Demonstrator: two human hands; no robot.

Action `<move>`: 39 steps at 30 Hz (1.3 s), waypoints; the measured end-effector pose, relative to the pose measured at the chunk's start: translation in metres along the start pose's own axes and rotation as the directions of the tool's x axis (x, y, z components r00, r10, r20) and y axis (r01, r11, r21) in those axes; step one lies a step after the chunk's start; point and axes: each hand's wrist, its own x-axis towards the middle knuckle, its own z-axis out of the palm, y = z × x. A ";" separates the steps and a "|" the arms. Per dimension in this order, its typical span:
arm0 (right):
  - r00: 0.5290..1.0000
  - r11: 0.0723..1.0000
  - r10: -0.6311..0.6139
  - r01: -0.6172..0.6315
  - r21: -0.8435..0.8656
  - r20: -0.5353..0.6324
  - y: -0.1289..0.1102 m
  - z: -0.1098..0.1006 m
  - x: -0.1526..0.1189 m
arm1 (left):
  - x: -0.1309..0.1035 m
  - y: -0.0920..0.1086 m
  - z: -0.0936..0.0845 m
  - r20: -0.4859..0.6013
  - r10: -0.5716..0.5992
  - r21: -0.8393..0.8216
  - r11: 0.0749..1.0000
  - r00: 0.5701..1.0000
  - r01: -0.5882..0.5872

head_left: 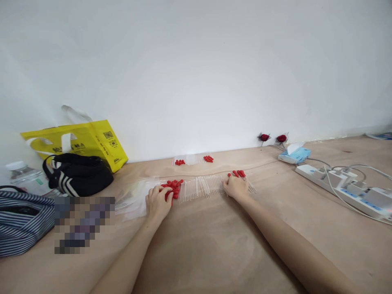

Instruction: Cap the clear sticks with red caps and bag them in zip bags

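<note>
My left hand [158,201] rests on a pile of small red pieces [174,187] left of centre, its fingers curved and apart over them. A row of thin pale sticks [202,187] lies side by side on the wooden table [196,245], between my two hands. At the row's right end is my right hand [235,186], with fingers bent together; what its fingertips grip is too small to make out. Several red pieces [240,173] show just beyond that hand, some at the tops of sticks.
Bagged red pieces [208,158] lie near the wall. Clear plastic bags [134,200], a black bag [82,173], a yellow bag [92,141] and a striped bag [24,222] are left. Right are tissues [294,155], a power strip [346,190] and two dark red flowers [281,139].
</note>
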 end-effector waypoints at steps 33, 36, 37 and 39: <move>0.850 0.887 -0.426 0.460 0.044 -0.310 0.028 0.011 -0.047 | 0.059 0.033 0.007 0.085 0.007 -0.200 0.980 0.996 0.010; 0.799 0.793 -0.520 0.583 0.177 -0.301 0.035 0.013 -0.053 | 0.033 0.042 -0.003 0.107 0.060 -0.352 0.936 0.992 -0.018; 0.777 0.756 -0.550 0.619 0.214 -0.304 0.036 0.013 -0.055 | 0.022 0.046 -0.004 0.135 0.095 -0.429 0.903 0.986 -0.029; 0.732 0.693 -0.598 0.677 0.248 -0.326 0.036 0.012 -0.058 | -0.003 0.055 -0.003 0.197 0.193 -0.769 0.638 0.961 0.029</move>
